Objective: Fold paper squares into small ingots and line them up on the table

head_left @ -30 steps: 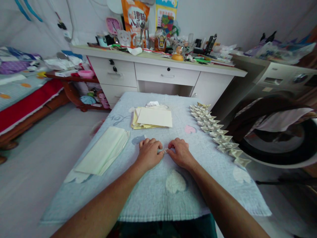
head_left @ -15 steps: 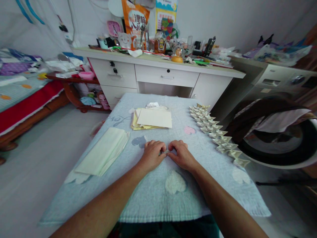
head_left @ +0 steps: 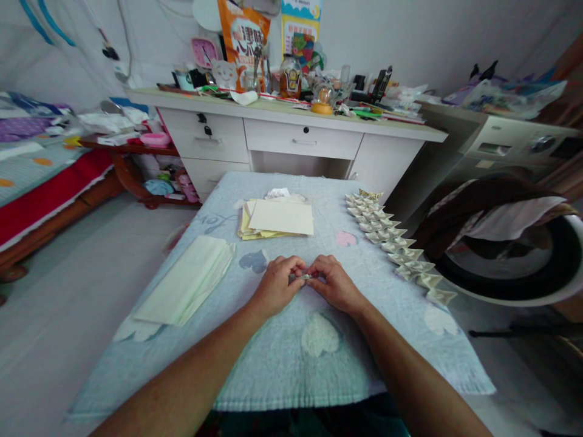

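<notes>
A small folded piece of paper (head_left: 304, 277) is pinched between my two hands just above the cloth-covered table. My left hand (head_left: 280, 280) grips its left end with thumb and fingers. From the other side my right hand (head_left: 331, 279) holds it the same way, fingertips nearly meeting the left ones. Most of the paper is hidden by my fingers. Beyond the hands lies a stack of cream and yellow paper sheets (head_left: 281, 218). To the left rests a pile of long pale green paper (head_left: 184, 282). Folded paper boats (head_left: 395, 244) stand in rows along the right side.
A pale blue cloth with heart shapes (head_left: 268, 364) covers the table. A white desk (head_left: 300, 136) crowded with jars and packets stands behind it. On the right is a washing machine (head_left: 505, 145), its round door open with dark clothing hanging out. A bed (head_left: 59, 182) is at far left.
My fingertips have drawn closer together around the folded paper, and a little more of it shows between them. The whole view has shifted slightly.
</notes>
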The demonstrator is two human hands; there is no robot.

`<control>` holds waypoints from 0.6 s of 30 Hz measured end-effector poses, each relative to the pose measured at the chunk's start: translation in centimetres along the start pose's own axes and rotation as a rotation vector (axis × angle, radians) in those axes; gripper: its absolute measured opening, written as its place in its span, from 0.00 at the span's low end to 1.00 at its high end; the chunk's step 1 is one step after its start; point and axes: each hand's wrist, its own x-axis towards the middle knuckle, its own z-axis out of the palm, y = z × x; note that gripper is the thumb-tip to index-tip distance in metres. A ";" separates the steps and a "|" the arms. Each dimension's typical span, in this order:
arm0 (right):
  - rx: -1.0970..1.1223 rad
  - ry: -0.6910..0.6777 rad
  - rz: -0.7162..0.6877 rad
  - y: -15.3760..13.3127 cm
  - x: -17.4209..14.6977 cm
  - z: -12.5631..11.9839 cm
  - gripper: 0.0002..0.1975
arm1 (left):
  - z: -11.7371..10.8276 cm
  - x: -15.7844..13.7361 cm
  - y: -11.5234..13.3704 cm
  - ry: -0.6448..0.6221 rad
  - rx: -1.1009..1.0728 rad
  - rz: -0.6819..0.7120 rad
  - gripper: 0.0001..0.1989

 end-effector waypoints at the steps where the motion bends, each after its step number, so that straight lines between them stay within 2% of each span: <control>1: 0.013 0.014 -0.016 0.0 0.0 -0.1 0.01 | 0.0 0.0 -0.1 0.004 -0.002 0.001 0.06; 4: 0.045 0.041 -0.041 0.0 0.1 -0.3 0.03 | 0.0 0.0 -0.2 -0.011 0.011 0.021 0.02; 10: 0.098 0.068 -0.076 0.1 0.0 -0.4 0.05 | -0.2 0.1 -0.3 -0.027 -0.057 -0.006 0.05; 12: 0.106 0.057 -0.081 0.1 -0.1 -0.4 0.03 | -0.3 0.1 -0.4 -0.024 -0.086 -0.044 0.05; 16: 0.102 0.000 -0.082 0.1 -0.3 -0.7 0.12 | -0.5 0.1 -0.7 -0.032 -0.156 -0.094 0.06; 18: 0.112 -0.036 -0.082 0.1 -0.3 -0.8 0.09 | -0.5 0.1 -0.8 -0.040 -0.192 -0.109 0.07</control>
